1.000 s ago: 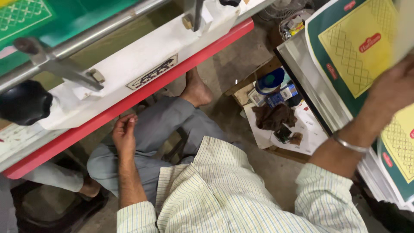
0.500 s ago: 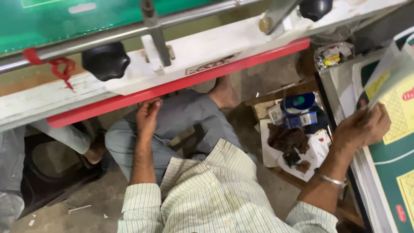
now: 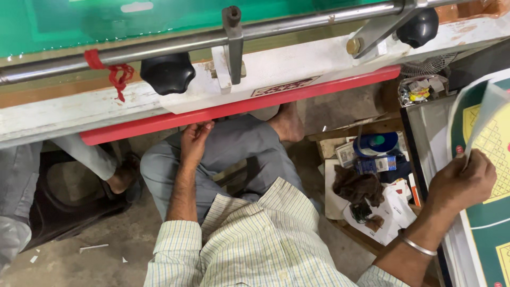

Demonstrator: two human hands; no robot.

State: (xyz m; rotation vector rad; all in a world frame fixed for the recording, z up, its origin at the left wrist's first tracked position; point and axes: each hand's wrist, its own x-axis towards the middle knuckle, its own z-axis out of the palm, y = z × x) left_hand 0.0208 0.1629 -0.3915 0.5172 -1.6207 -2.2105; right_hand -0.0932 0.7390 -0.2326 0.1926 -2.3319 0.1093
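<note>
The right hand [image 3: 461, 178] has its grip pinched on the curled edge of a green-and-yellow printed sheet [image 3: 491, 114], peeled partly up off the stack [image 3: 486, 223] to the right of the printing frame's red bar [image 3: 239, 109]; the lift looks begun, not finished. The left hand [image 3: 194, 143] touches the underside of that bar, fingers loosely curled, grasping nothing.

A red bar [image 3: 239, 109] and black knob [image 3: 168, 73] crowd the left hand [image 3: 194, 141] from above.

Print workshop, screen-printing frame [image 3: 106, 21], stacked printed sheets [image 3: 486, 223], concrete floor [image 3: 90, 255]
</note>
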